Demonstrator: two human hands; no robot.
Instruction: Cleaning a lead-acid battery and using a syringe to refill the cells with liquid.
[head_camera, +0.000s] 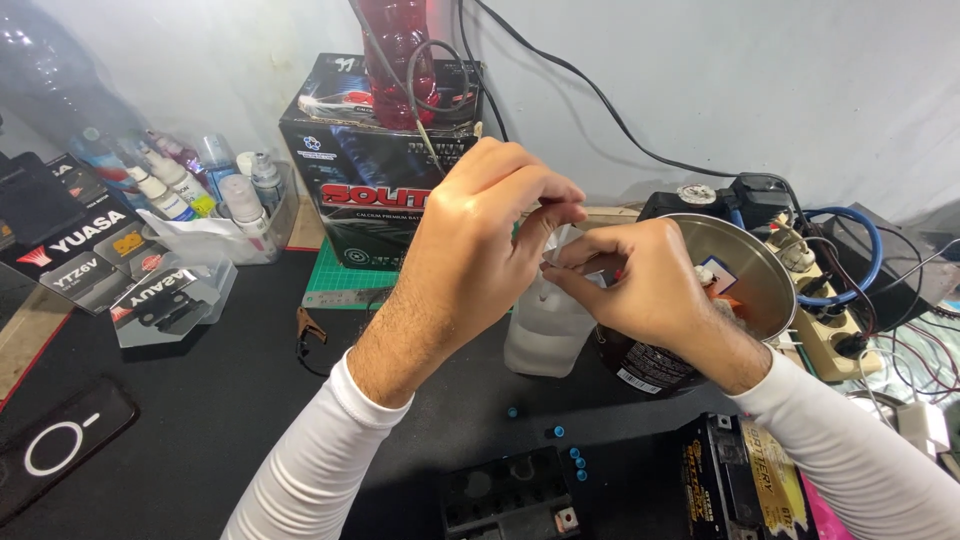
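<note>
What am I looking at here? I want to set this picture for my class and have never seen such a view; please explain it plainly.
One camera, worn on a person's head, looks down at their own bare hands in white sleeves. The left hand and right hand pinch something small between fingertips; what it is cannot be made out. Just below stands a clear plastic bottle. On the black table lie small blue caps, a black battery, a steel bowl, a printed box and a tray of small bottles.

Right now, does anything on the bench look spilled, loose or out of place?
Yes: several small blue caps lie scattered loose on the black mat, between the translucent plastic bottle and the black battery casing. Nothing looks spilled.
</note>
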